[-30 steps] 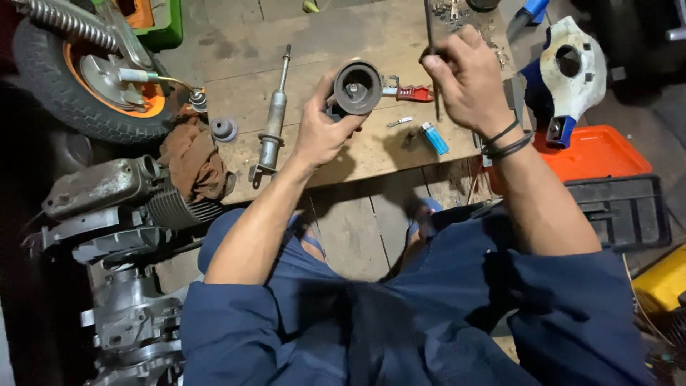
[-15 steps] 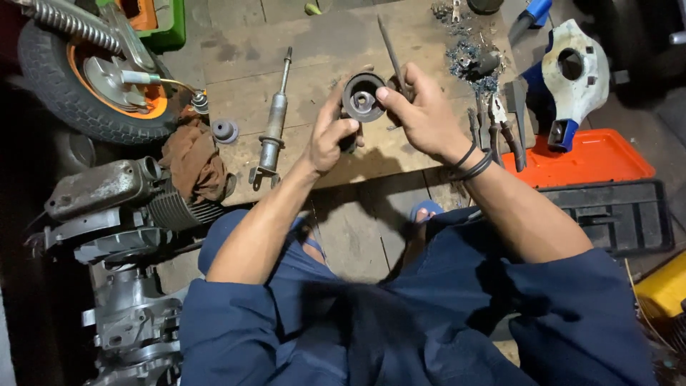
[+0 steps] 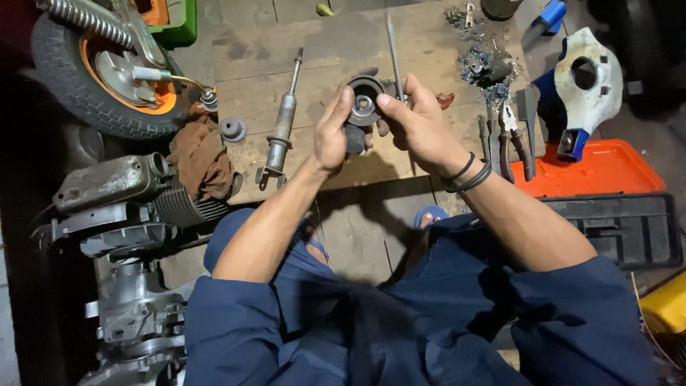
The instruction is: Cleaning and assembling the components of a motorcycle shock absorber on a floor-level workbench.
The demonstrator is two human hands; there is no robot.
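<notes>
Right hand: your right hand (image 3: 421,129) has come off the bench; its fingers now close on a thin metal rod (image 3: 393,50), thumb at the part's hub
Left hand: your left hand (image 3: 332,132) still grips the round black part (image 3: 363,107), raised above the wooden board (image 3: 314,50)
Meaning: tool meets part, so work on the hub looks underway
Nearby: shock absorber (image 3: 282,125) left; pliers (image 3: 511,136) right

Dark blue coveralls (image 3: 400,336), black wristbands (image 3: 464,175)

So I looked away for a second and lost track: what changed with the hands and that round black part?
The right hand left the tools at the far right of the board, came across to the round black part and took hold of it; a thin metal rod now stands up from that hand. The left hand kept its grip on the part. The shock absorber, pliers and wheel stayed put.
</notes>
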